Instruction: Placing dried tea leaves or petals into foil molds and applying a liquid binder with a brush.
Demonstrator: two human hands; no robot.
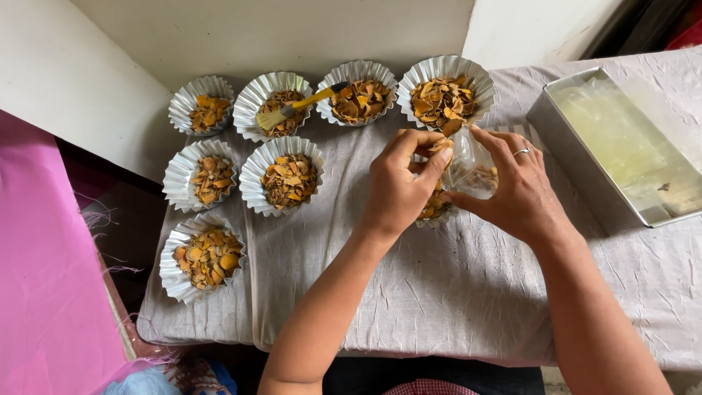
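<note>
My left hand (398,184) pinches a few dried orange-brown chips at its fingertips, just above the mouth of a small clear plastic bag (472,172). My right hand (515,186), a ring on one finger, holds that bag open from the right side. The bag holds some chips. Beneath both hands sits a fluted foil cup (436,212) of the same chips, mostly hidden by my left hand. Right behind the hands stands another filled foil cup (444,91).
Several more fluted foil cups of chips (282,174) stand in rows at the left on the wrinkled grey cloth (439,292). A yellow-handled brush (296,110) lies across one. A rectangular metal tray (621,146) lies at the right. A pink sheet (44,278) hangs at the left.
</note>
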